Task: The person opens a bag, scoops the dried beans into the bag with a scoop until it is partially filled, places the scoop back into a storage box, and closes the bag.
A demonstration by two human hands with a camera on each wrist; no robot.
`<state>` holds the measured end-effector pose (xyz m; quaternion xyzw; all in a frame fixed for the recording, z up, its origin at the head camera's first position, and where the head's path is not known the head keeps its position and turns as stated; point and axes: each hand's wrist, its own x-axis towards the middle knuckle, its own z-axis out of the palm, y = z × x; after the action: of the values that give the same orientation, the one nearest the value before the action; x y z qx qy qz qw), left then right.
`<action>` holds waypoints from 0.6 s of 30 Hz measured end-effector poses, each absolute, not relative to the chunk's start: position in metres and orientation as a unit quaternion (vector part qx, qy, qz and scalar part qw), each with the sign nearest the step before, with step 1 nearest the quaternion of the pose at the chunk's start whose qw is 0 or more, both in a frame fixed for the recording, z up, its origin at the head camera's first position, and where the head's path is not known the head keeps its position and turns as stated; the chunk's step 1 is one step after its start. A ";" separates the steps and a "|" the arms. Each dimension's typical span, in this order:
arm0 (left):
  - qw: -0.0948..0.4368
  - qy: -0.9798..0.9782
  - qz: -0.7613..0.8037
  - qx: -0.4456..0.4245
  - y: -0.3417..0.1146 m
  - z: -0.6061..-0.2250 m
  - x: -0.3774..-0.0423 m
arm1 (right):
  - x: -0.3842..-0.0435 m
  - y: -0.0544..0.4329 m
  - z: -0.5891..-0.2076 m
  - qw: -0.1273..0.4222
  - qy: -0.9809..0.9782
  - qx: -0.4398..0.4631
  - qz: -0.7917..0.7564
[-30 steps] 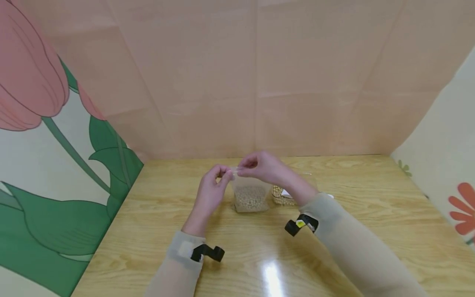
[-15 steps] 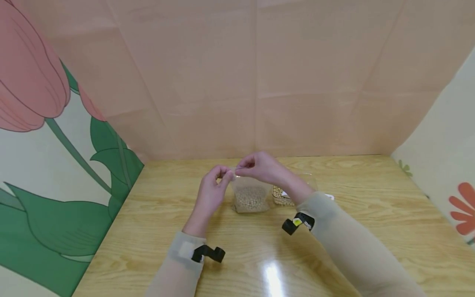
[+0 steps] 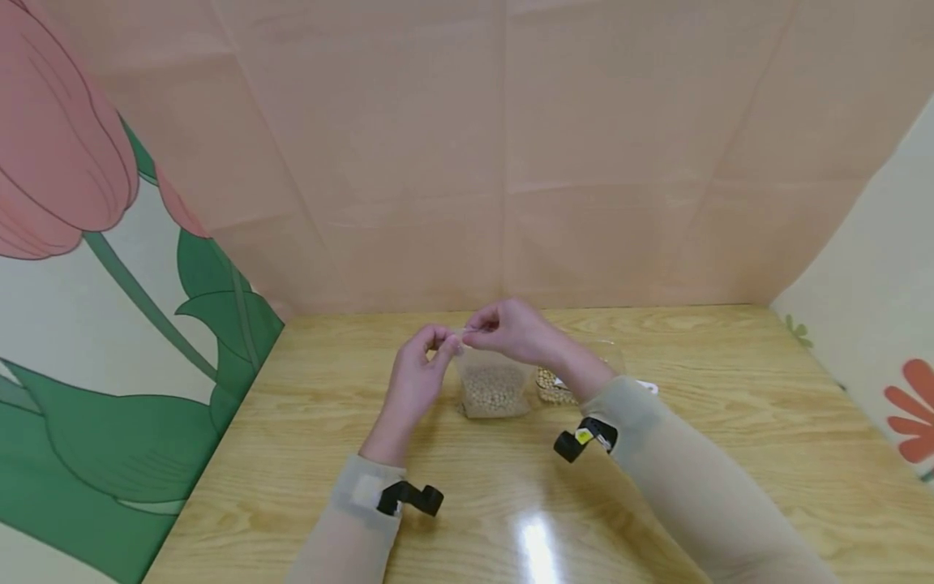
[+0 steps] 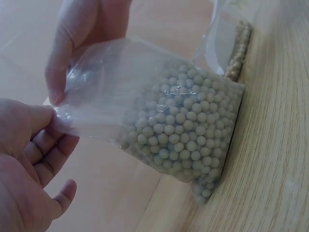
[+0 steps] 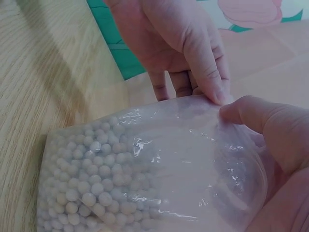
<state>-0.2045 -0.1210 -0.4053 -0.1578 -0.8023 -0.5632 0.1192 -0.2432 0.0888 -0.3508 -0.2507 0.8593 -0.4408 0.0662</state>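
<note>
A clear plastic bag [image 3: 496, 389] stands upright on the table, its lower half filled with small round pale beads [image 4: 181, 128]. At the bag's top left corner, my left hand [image 3: 417, 375] pinches the edge between thumb and fingers. Close beside it, my right hand [image 3: 514, 331] pinches the top edge with thumb and forefinger. In the right wrist view the two thumbs nearly meet at that corner, and the bag's mouth bulges toward the right palm. The right hand hides part of the top edge in the head view.
Just right of the bag sits a clear box [image 3: 556, 388] with similar beads, partly behind my right forearm; a white piece [image 3: 646, 387] sticks out beyond the wrist. The wooden table [image 3: 292, 454] meets a pink backdrop [image 3: 394, 243] behind.
My right hand has shifted slightly left along the bag's top edge, toward the left hand. The left hand and the bag have stayed nearly still.
</note>
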 end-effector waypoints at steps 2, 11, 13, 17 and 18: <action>0.119 -0.802 -0.563 -0.159 -0.121 -0.405 -0.205 | -0.243 0.089 -0.351 0.066 0.860 -0.249 -0.440; 0.119 -0.805 -0.559 -0.160 -0.122 -0.405 -0.206 | -0.246 0.092 -0.354 0.064 0.858 -0.259 -0.440; 0.119 -0.806 -0.557 -0.160 -0.122 -0.405 -0.207 | -0.246 0.093 -0.355 0.063 0.857 -0.262 -0.440; 0.117 -0.809 -0.554 -0.159 -0.123 -0.405 -0.207 | -0.246 0.095 -0.356 0.062 0.858 -0.263 -0.437; 0.117 -0.810 -0.553 -0.158 -0.123 -0.405 -0.207 | -0.246 0.095 -0.356 0.062 0.858 -0.263 -0.436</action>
<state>-0.2067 -0.1231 -0.4047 -0.1580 -0.8095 -0.5533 0.1166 -0.2460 0.0953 -0.3559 -0.2633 0.8581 -0.4365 0.0617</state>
